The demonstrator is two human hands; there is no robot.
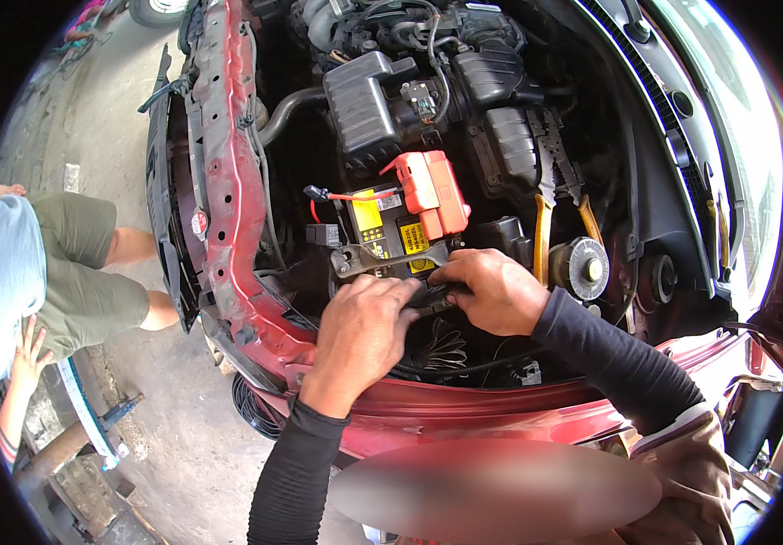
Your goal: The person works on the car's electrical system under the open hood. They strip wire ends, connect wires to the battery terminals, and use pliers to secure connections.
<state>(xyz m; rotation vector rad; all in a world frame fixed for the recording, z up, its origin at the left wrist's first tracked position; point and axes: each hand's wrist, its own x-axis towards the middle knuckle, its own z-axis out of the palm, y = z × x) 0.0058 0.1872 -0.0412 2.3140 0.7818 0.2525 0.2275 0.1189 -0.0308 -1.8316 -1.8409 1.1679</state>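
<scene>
Both my hands are over a car's open engine bay, just on the near side of a battery (pixel 367 216) with yellow labels. My left hand (pixel 359 331) has its fingers curled together at the near end of a grey metal hold-down bracket (pixel 369 262). My right hand (pixel 498 289) is closed, with its thumb and fingers pinched together. Between them runs a black wiring bundle (pixel 434 297), and both hands grip it; the fingers partly hide it. A red terminal cover (pixel 429 193) sits on the battery, with a red cable (pixel 355 196) beside it.
Yellow-handled pliers (pixel 544 238) rest right of the battery, beside a round black cap (pixel 580 270). A black air box (pixel 369 100) stands behind. The red front frame (pixel 228 182) borders the left, the red fender (pixel 464 404) the near side. A person in shorts (pixel 73 272) is at left.
</scene>
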